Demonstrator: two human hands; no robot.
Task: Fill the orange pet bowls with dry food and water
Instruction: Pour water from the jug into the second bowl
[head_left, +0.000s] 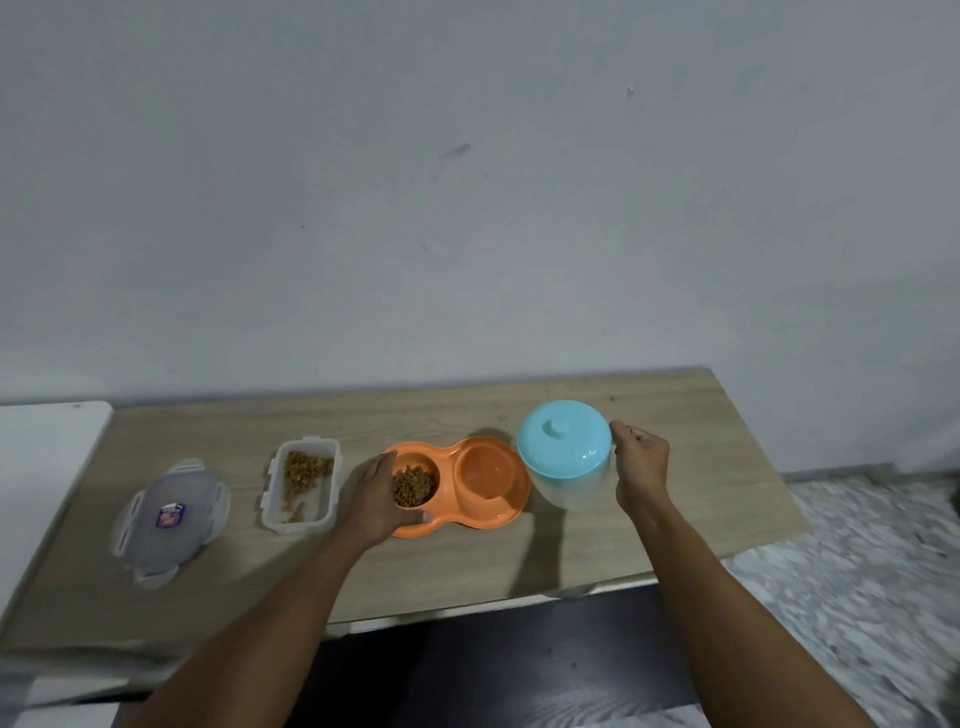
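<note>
**Two hands at the orange feeder, kibble in one bowl**

Two bare hands are over the wooden table (467, 561). The left hand (376, 501) clasps the left end of the orange double bowl (470, 519), thumb along the near rim and fingers curled round the far side. That left bowl holds a heap of brown dry food (413, 486); the right bowl (485, 475) looks clean of kibble, and I cannot tell if any water lies in it.

Just right of the feeder, touching or nearly touching its rim, stands a clear jug with a pale blue lid (563, 439). The right hand (641, 462) is closed round something at the jug's far right side, probably its handle, though the handle itself is hard to make out.

Left of the feeder sits an open clear container (301, 486) with kibble scattered in it. Further left lies its lid (169, 519), flat on the table, a small label on top.
</note>
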